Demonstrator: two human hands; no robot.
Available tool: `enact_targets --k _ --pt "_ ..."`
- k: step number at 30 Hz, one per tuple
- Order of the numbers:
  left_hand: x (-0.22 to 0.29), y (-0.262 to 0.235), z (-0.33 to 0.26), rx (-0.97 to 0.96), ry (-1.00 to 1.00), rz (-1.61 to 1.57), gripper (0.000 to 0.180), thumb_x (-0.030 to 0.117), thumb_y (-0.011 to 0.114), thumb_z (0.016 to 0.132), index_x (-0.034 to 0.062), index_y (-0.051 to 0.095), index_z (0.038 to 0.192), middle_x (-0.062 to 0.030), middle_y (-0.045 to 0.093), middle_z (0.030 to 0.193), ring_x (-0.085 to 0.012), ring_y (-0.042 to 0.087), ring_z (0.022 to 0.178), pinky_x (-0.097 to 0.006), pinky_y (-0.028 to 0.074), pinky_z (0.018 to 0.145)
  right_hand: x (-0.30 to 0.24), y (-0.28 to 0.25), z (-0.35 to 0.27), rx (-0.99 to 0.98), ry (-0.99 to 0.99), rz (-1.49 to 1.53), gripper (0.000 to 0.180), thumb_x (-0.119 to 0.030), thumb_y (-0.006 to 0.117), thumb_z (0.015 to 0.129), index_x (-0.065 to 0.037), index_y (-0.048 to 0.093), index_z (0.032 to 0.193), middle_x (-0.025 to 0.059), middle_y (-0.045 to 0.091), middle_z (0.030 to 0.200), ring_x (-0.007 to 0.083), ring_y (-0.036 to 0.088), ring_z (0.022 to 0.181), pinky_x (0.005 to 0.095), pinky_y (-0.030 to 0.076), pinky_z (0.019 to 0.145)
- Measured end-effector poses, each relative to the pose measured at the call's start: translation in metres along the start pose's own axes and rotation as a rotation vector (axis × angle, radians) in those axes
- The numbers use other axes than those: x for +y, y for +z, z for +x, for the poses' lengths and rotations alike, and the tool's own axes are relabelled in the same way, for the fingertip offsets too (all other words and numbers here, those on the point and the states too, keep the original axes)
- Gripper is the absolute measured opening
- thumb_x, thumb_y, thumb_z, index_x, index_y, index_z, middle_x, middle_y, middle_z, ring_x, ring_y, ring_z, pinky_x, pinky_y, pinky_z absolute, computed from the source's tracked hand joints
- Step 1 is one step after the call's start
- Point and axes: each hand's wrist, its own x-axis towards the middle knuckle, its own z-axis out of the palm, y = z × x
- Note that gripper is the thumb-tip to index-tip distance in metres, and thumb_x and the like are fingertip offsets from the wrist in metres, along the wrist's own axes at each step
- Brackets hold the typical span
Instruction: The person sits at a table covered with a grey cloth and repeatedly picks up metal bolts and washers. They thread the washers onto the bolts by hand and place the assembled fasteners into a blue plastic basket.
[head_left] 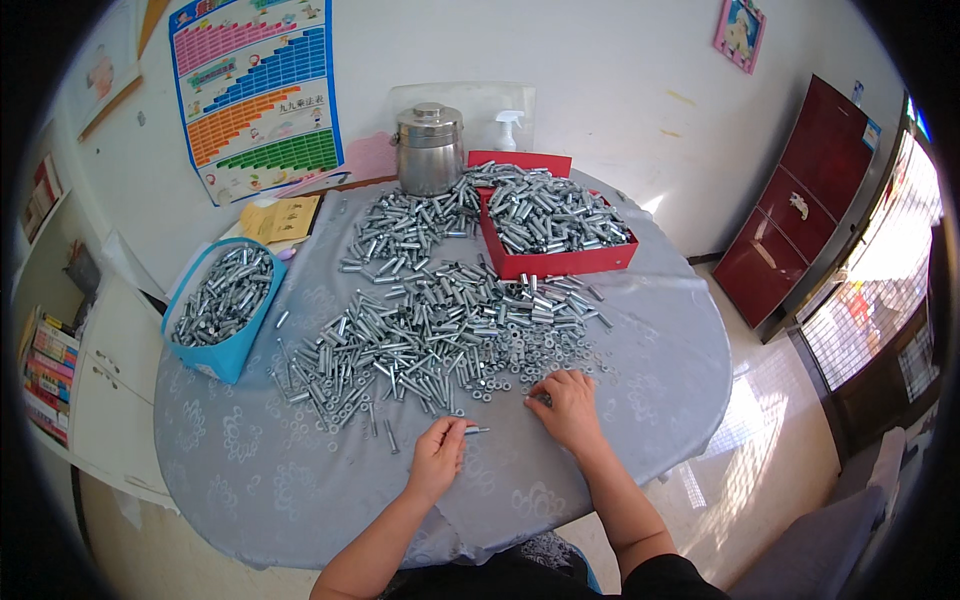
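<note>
Spreading below a wall chart (258,95), a gray-clothed counter (350,490) bears heaped bolts (400,350), a blue bin (210,359) and a red box (570,262); sunlight streaks the floor (740,450). The left hand (437,460) pinches one bolt (479,430) near the front edge; the right hand (568,408) curls beside washers (545,348), its grip unclear.

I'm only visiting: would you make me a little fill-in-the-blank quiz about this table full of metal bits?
1. The rounded plastic tub is coloured ____.
2. The round silver metal canister stands to the ____-hand side of the rectangular red box.
3. The bare left hand grips a slim silver metal piece pointing toward the picture's ____-hand edge.

Missing words: blue; left; right.
</note>
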Motion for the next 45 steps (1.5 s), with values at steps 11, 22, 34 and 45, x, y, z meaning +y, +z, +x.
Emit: enact_targets --k 11,22,34,45 --pt "0.001 -0.001 0.0 0.003 -0.043 -0.058 0.022 0.023 0.045 0.092 0.0047 0.056 0.094 0.0056 0.037 0.059 -0.001 0.031 0.046 -0.017 0.027 0.041 -0.011 0.002 -0.006 -0.144 0.118 0.538 0.015 -0.013 0.072 0.068 -0.007 0.06 0.076 0.0018 0.059 0.073 0.0158 0.054 0.072 0.0274 0.042 0.067" --pt "0.007 0.006 -0.003 -0.076 -0.21 -0.224 0.026 0.026 0.038 0.095 0.0041 0.05 0.099 0.0038 0.031 0.059 -0.0042 0.025 0.045 -0.019 0.021 0.039 -0.015 0.022 -0.013 -0.498 0.323 1.242 0.013 -0.006 0.069 0.074 -0.005 0.06 0.083 -0.0014 0.059 0.08 0.0065 0.054 0.079 0.0219 0.043 0.069" --pt "0.005 0.0 -0.001 -0.085 -0.284 -0.397 0.022 0.029 0.04 0.094 0.0091 0.049 0.097 0.0035 0.031 0.059 -0.0051 0.024 0.045 -0.019 0.02 0.038 -0.031 0.009 -0.008 -0.035 -0.226 0.537 0.021 -0.013 0.068 0.071 -0.007 0.063 0.09 0.007 0.06 0.078 0.023 0.056 0.077 0.0334 0.044 0.07" --pt "0.005 -0.002 -0.001 -0.055 -0.255 -0.39 0.026 0.03 0.04 0.094 0.0052 0.048 0.098 0.0032 0.032 0.058 -0.0048 0.024 0.043 -0.02 0.022 0.038 -0.001 0.013 -0.001 0.099 -0.084 0.007 0.013 -0.016 0.065 0.07 -0.009 0.065 0.081 0.0056 0.058 0.081 0.0244 0.052 0.08 0.0363 0.039 0.071"
